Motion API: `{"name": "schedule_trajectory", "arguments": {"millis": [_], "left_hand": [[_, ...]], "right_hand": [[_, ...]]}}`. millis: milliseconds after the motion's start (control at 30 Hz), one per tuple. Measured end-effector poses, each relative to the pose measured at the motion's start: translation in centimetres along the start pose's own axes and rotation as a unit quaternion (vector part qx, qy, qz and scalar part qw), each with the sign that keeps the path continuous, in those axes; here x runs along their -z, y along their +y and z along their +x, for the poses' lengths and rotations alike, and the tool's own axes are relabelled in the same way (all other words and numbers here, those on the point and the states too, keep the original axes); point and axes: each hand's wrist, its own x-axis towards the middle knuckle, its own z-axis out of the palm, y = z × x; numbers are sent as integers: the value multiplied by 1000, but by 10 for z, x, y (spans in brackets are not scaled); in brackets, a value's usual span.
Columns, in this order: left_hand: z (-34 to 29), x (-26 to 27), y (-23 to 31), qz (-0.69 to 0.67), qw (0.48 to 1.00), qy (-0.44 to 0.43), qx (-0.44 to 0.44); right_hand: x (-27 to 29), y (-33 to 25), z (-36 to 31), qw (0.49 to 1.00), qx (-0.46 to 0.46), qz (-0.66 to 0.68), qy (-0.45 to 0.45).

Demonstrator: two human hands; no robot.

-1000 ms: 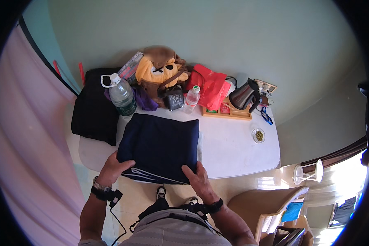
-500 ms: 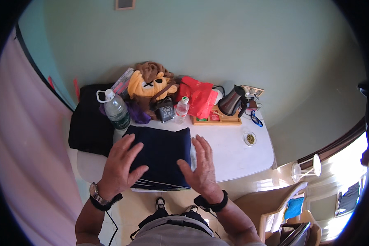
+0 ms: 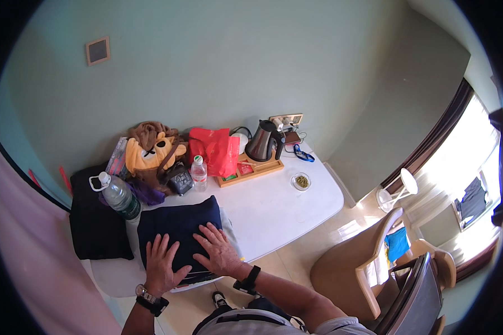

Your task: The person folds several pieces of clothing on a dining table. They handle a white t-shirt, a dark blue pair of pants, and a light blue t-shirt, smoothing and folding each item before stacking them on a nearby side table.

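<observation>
A folded dark navy garment (image 3: 179,220) lies on the white table (image 3: 274,218), close to its near edge. My left hand (image 3: 163,262) rests on the near left part of the cloth, fingers stretched and spread. Flat on its right part lies my right hand (image 3: 221,251), fingers also apart. Neither hand grips anything. Pale folded cloth (image 3: 229,231) shows from under the navy one on the right.
Behind the garment stand a large water jug (image 3: 117,195), a small bottle (image 3: 199,174), a plush toy (image 3: 151,153) and a red bag (image 3: 215,151). Farther right are a kettle (image 3: 261,142) on a wooden tray (image 3: 251,174) and a glass dish (image 3: 300,181). Black cloth (image 3: 98,223) lies left.
Both hands have come down from above the navy garment onto it. The view has turned to the right, so the table sits farther left in the picture.
</observation>
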Motion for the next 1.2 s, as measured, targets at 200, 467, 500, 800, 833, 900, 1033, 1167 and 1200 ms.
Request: {"name": "schedule_trajectory", "arguments": {"millis": [200,467,500,800,833,900,1033,1167,1200], "left_hand": [[0,-1,3,-1,1000,4,-3],[0,-3,2,-9,1000,-1,9],[-1,-3,1,-9,1000,2,8],[-1,-6,0,-6,1000,11,6],[-1,-6,0,-5,1000,12,5],[-1,-6,0,-4,1000,15,4],[-1,-6,1,-1,1000,15,7],[-2,-7,0,-2,1000,22,4],[-2,-7,0,-2,1000,22,5]], "right_hand": [[3,-4,-1,1000,-1,-5,4],[1,-2,-2,999,20,10,36],[1,-2,-2,999,17,10,33],[2,0,-1,999,19,18,28],[2,0,-1,999,21,21,32],[1,0,-2,999,21,19,33],[0,0,-2,999,13,22,27],[-2,1,-2,999,8,25,21],[-2,1,-2,1000,6,22,19]]}}
